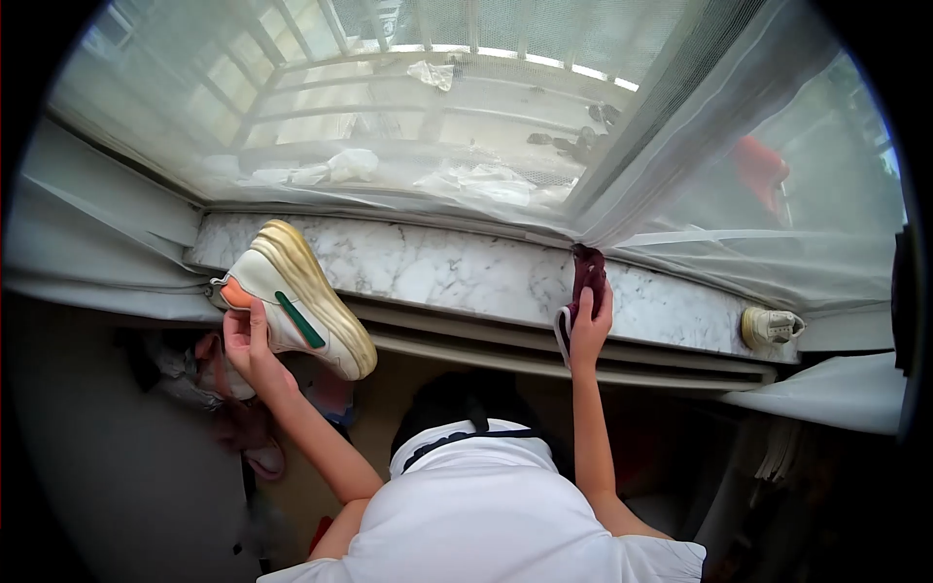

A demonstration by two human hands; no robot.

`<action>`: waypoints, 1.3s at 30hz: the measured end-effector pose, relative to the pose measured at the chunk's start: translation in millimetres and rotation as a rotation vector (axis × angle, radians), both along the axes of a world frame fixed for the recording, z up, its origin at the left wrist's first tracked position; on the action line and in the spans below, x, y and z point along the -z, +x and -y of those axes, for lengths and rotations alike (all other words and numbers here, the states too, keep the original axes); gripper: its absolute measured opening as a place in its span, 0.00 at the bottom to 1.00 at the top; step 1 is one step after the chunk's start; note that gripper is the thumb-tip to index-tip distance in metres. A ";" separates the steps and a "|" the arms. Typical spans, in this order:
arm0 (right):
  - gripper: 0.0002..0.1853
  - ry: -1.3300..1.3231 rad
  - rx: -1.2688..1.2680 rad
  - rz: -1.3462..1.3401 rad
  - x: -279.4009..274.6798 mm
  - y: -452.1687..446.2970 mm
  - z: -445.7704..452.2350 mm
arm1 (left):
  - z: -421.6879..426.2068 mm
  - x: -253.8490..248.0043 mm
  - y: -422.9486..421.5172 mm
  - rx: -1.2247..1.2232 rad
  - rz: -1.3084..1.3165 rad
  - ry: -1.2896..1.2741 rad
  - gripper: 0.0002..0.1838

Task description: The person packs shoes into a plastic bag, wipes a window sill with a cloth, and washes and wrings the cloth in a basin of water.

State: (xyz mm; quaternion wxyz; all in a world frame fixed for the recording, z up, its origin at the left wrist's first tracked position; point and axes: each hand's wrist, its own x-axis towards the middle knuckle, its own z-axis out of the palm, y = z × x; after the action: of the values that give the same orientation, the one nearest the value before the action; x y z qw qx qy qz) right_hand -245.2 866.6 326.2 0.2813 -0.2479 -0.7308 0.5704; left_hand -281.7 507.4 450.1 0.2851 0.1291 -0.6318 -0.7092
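Okay, so we've got our left hand gripping a white shoe with a green stripe, fingers at the orange lining by the opening. The shoe is tipped, with its thick sole facing away from that hand, and it overlaps the edge of the marble windowsill. Can't tell if it actually touches the stone.

Our right hand is closed round a maroon thing with a pale strip along its near side. It's too bunched up to say whether it's a cloth or footwear. Off to the right of that hand, a small pale shoe sits at the far end of the sill, and a sheer curtain hangs just beyond the fingers.

Our read is that this is a holding-and-handling step, one item per hand, well apart. Any next move with the white shoe calls for a firm hold near the opening, since that thick sole probably makes it swing, plus some care around the curtain.
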 end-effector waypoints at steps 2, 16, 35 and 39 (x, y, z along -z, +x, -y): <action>0.17 0.353 0.067 0.110 10.8 0.2 5.8 | 7.8 8.2 -1.0 0.002 0.021 -0.058 0.09; 0.19 0.952 -0.159 0.096 37.3 -101.6 190.4 | 107.5 7.6 -39.5 0.168 0.060 -0.101 0.08; 0.14 0.491 -0.990 -0.147 32.5 -139.5 421.8 | 240.5 5.2 -52.2 0.183 0.100 -0.115 0.06; 0.15 0.152 -0.906 -0.064 14.1 -125.7 381.1 | 243.6 10.2 -57.3 0.261 0.110 -0.102 0.06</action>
State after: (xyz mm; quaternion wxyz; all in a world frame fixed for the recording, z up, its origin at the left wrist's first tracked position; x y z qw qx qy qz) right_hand -370.8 485.4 312.1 0.0435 0.1354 -0.7964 0.5878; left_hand -338.9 263.8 439.9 0.1618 0.0699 -0.6931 -0.6990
